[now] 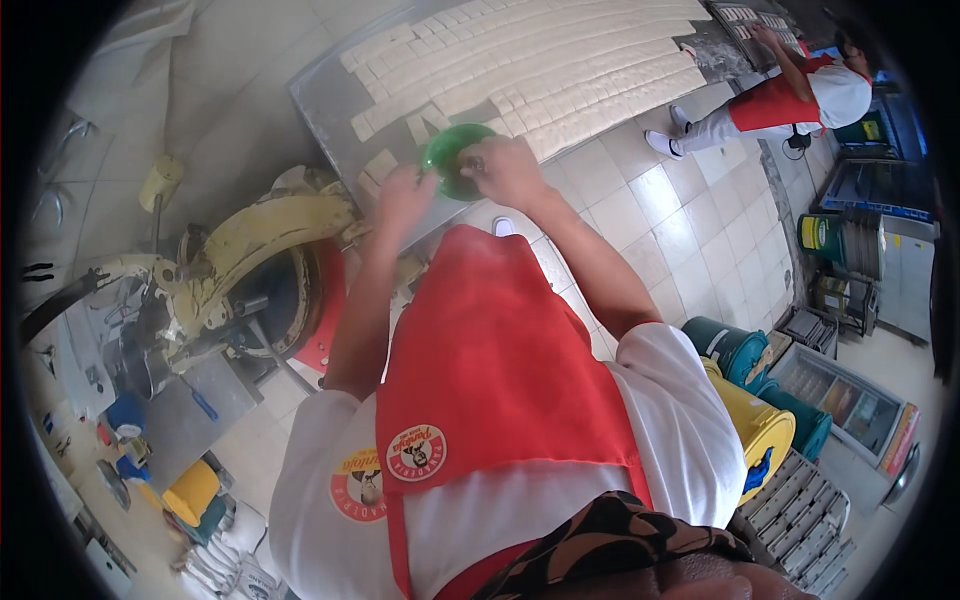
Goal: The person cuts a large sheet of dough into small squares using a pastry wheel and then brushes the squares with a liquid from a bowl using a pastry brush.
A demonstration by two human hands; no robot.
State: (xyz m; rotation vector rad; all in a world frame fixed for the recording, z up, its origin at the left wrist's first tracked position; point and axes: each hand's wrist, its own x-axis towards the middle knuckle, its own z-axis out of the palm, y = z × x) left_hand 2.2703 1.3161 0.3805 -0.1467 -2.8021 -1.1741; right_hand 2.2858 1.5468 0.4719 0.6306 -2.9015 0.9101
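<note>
A round green bowl (443,152) is at the near edge of the grey work table (328,112). My left hand (406,196) is closed at its left rim, fingers gripping the edge. Over the right part of the bowl, my right hand (508,172) is closed with its fingertips inside; a small dark thing shows at them, too unclear to name. Behind the bowl lie long rows of pale dough strips (580,75), many cut into short pieces. A few loose dough pieces (378,168) lie to the left of the bowl.
A large yellowed machine (262,225) with a round bowl stands close on my left. At the far right, a co-worker in a red apron (775,105) reaches to a tray (738,22). Lidded tubs (760,420) and metal racks (795,515) stand on my right.
</note>
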